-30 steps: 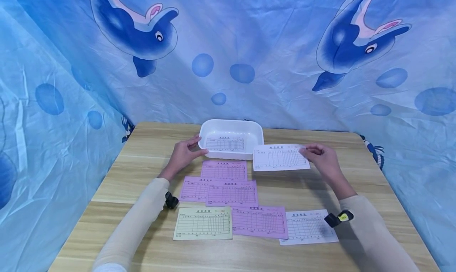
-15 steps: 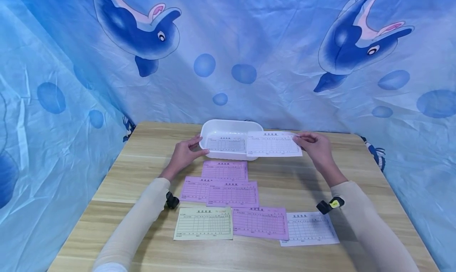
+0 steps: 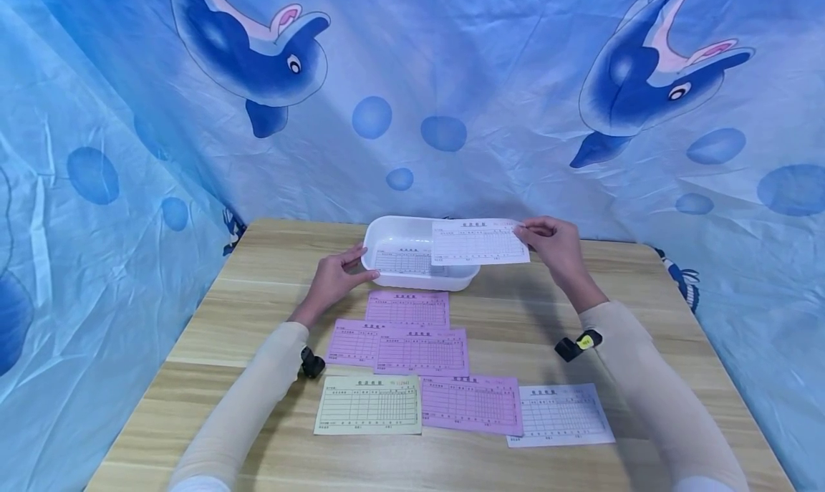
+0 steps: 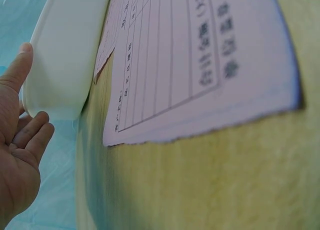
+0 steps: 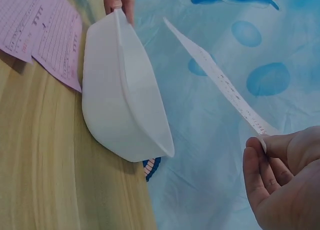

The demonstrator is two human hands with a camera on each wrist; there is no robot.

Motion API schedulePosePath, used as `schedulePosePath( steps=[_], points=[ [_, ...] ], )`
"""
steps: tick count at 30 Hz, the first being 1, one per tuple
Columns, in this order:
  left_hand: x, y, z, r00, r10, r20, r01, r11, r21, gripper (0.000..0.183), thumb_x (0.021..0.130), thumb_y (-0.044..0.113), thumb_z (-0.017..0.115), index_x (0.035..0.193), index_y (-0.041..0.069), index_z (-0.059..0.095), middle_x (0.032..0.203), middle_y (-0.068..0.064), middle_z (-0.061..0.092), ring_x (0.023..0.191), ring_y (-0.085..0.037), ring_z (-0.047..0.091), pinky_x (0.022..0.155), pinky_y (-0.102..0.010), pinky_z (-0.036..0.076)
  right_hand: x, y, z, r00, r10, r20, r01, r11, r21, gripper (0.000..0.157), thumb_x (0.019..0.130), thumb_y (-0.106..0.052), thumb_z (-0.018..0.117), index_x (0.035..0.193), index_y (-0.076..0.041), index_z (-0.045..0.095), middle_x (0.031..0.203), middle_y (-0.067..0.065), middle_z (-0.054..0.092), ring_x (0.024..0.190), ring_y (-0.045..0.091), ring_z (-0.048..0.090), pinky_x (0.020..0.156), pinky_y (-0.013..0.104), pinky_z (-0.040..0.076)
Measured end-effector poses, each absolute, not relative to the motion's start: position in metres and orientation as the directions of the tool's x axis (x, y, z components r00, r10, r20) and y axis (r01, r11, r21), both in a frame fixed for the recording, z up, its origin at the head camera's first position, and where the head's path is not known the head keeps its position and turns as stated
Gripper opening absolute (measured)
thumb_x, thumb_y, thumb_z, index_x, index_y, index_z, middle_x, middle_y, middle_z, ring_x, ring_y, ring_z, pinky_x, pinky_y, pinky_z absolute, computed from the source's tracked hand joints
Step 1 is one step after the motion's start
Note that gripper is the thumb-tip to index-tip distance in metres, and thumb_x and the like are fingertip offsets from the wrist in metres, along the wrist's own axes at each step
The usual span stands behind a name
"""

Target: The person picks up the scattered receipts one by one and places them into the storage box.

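A white plastic tray (image 3: 419, 282) stands at the back of the table with a white receipt slip (image 3: 398, 264) lying in it. My left hand (image 3: 334, 278) grips the tray's left end, thumb at the front corner of the rim and fingers along the side. Between thumb and fingers, my right hand (image 3: 556, 251) pinches another white receipt slip (image 3: 478, 243) by its right end. That slip hangs over the tray's right part and hides some of it. In the right wrist view, the held slip (image 5: 220, 80) is seen nearly edge-on, raised above the rim.
Several pink slips (image 3: 425, 354) lie in front of the tray, some overlapping. A yellow-green slip (image 3: 367, 406) is at the front left. One white slip (image 3: 563, 417) lies at the front right, partly under a pink one. A blue dolphin-print curtain (image 3: 438, 177) hangs behind the wooden table (image 3: 258, 277).
My right hand has carried the held slip left and away from me, from beside the tray to over its right part. My left hand stays at the tray.
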State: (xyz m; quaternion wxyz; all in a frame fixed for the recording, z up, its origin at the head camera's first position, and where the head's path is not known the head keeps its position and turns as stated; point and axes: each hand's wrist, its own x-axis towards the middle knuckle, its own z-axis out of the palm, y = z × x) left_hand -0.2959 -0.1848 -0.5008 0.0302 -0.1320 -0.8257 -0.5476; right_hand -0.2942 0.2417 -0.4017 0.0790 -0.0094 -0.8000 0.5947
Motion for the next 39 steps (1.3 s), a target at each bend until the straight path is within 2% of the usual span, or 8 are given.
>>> schedulePosePath(
  steps=[5, 13, 16, 20, 25, 34, 39],
  points=[
    [-0.297, -0.185, -0.502, -0.964, 0.183, 0.191, 0.248, 0.376, 0.893, 0.079, 0.08, 0.035, 0.089, 0.143, 0.001, 0.055, 0.156, -0.011, 0.045, 0.132, -0.035, 0.057, 0.104, -0.041, 0.054, -0.306, 0.231, -0.402, -0.978, 0.122, 0.17, -0.125, 0.311, -0.942, 0.03, 0.093, -0.016, 0.078, 0.113, 0.005, 0.073, 0.086, -0.009, 0.072, 0.082, 0.002, 0.068, 0.072, 0.018, 0.062],
    [-0.298, -0.185, -0.503, -0.96, 0.197, 0.198, 0.257, 0.347, 0.902, 0.075, 0.082, 0.03, 0.088, 0.143, 0.001, 0.054, 0.157, -0.012, 0.044, 0.134, -0.036, 0.056, 0.105, -0.043, 0.053, -0.327, 0.21, -0.407, -0.972, 0.114, 0.205, -0.162, 0.31, -0.937, 0.025, 0.091, -0.011, 0.079, 0.109, 0.006, 0.075, 0.082, -0.007, 0.072, 0.076, 0.003, 0.068, 0.068, 0.017, 0.061],
    [-0.298, -0.185, -0.503, -0.961, 0.195, 0.194, 0.254, 0.357, 0.899, 0.076, 0.082, 0.031, 0.088, 0.143, 0.002, 0.055, 0.157, -0.011, 0.044, 0.133, -0.035, 0.056, 0.105, -0.041, 0.054, -0.333, 0.202, -0.41, -0.974, 0.117, 0.193, -0.147, 0.318, -0.937, 0.024, 0.091, -0.011, 0.079, 0.109, 0.005, 0.075, 0.086, -0.001, 0.074, 0.076, 0.003, 0.068, 0.068, 0.018, 0.061],
    [-0.298, -0.185, -0.503, -0.963, 0.19, 0.19, 0.25, 0.373, 0.894, 0.078, 0.082, 0.035, 0.088, 0.143, 0.001, 0.055, 0.156, -0.01, 0.045, 0.133, -0.032, 0.057, 0.104, -0.038, 0.054, -0.339, 0.189, -0.416, -0.978, 0.127, 0.167, -0.12, 0.315, -0.941, 0.023, 0.09, -0.009, 0.079, 0.108, 0.004, 0.075, 0.096, 0.013, 0.076, 0.075, 0.004, 0.068, 0.068, 0.018, 0.061],
    [-0.297, -0.185, -0.502, -0.963, 0.181, 0.202, 0.259, 0.388, 0.885, 0.078, 0.081, 0.035, 0.089, 0.142, 0.0, 0.055, 0.155, -0.014, 0.046, 0.132, -0.034, 0.058, 0.103, -0.04, 0.055, -0.344, 0.171, -0.422, -0.981, 0.125, 0.146, -0.099, 0.319, -0.943, 0.02, 0.091, -0.009, 0.078, 0.108, 0.003, 0.076, 0.104, 0.021, 0.075, 0.076, 0.005, 0.068, 0.068, 0.018, 0.061],
    [-0.299, -0.184, -0.501, -0.963, 0.182, 0.201, 0.256, 0.36, 0.897, 0.08, 0.079, 0.034, 0.089, 0.141, -0.003, 0.055, 0.155, -0.014, 0.046, 0.131, -0.036, 0.058, 0.103, -0.038, 0.055, -0.352, 0.147, -0.434, -0.982, 0.139, 0.129, -0.073, 0.352, -0.933, 0.018, 0.092, -0.011, 0.077, 0.106, 0.0, 0.076, 0.103, 0.018, 0.076, 0.082, 0.015, 0.071, 0.073, 0.027, 0.064],
    [-0.299, -0.184, -0.502, -0.963, 0.183, 0.199, 0.255, 0.365, 0.895, 0.08, 0.08, 0.034, 0.089, 0.142, -0.004, 0.054, 0.155, -0.012, 0.046, 0.131, -0.037, 0.058, 0.101, -0.034, 0.055, -0.356, 0.138, -0.442, -0.984, 0.143, 0.11, -0.049, 0.373, -0.927, 0.017, 0.092, -0.015, 0.078, 0.103, -0.003, 0.078, 0.099, 0.015, 0.077, 0.081, 0.017, 0.072, 0.066, 0.024, 0.061]
  ],
)
